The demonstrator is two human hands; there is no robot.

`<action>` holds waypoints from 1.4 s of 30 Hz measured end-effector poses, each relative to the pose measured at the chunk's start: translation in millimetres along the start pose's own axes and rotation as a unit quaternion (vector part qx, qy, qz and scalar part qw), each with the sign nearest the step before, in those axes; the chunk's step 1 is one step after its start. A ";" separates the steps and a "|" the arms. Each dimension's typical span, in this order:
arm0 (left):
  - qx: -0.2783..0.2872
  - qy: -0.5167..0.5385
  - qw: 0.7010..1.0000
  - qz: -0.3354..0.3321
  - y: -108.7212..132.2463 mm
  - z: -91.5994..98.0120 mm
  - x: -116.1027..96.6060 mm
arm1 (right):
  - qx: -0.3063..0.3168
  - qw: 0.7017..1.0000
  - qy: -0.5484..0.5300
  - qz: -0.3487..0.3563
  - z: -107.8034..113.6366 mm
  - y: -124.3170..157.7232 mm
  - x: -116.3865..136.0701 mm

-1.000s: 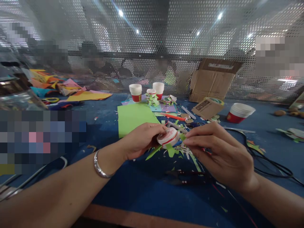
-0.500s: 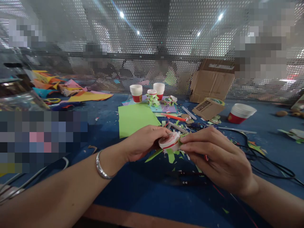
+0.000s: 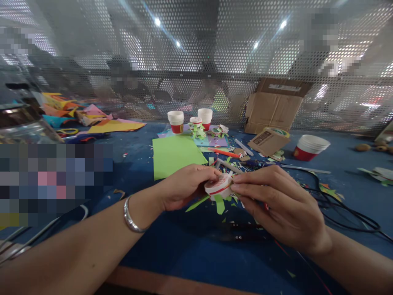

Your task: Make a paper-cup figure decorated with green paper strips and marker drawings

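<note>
Between my hands is a cut-down paper cup piece (image 3: 218, 186), white with a red stripe and green paper strips hanging from its lower side. My left hand (image 3: 188, 186) grips its left side, thumb on top. At its right edge my right hand (image 3: 281, 203) pinches with thumb and fingertips; the exact spot under the fingers is hidden. Small dark-bladed snips (image 3: 239, 231) lie on the blue table (image 3: 172, 254) below, partly in shadow. Behind the hands are a sheet of green paper (image 3: 175, 157) and scattered paper scraps.
Stacked paper cups (image 3: 176, 122) stand at the back, beside similar small cup pieces with green strips (image 3: 197, 127). An orange pen (image 3: 225, 153), a cardboard box (image 3: 272, 108), another cup stack (image 3: 311, 147) and a black cable (image 3: 346, 209) lie rightward. Coloured paper (image 3: 116, 124) is at left.
Both hands keep hold of the cup piece, which has shifted very slightly left and down. The right fingertips have moved a little along its edge.
</note>
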State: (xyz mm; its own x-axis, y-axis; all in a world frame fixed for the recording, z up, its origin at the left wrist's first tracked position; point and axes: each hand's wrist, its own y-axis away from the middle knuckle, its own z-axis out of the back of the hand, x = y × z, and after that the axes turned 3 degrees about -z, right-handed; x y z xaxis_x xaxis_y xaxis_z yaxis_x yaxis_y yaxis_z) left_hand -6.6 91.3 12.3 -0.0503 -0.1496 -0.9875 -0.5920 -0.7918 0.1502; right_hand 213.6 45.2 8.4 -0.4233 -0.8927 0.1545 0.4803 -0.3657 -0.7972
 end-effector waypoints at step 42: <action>-0.086 0.102 0.991 0.000 -1.2 0.8 -4.7 | -0.038 0.992 0.096 -0.069 4.4 7.7 -3.1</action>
State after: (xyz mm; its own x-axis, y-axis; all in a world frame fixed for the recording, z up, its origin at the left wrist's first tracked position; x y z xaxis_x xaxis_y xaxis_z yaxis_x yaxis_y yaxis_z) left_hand -6.3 93.4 16.7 0.1239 -0.2532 -0.9595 -0.4445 -0.8786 0.1745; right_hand 221.9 44.0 4.3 -0.6234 -0.7660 0.1568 0.3509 -0.4533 -0.8194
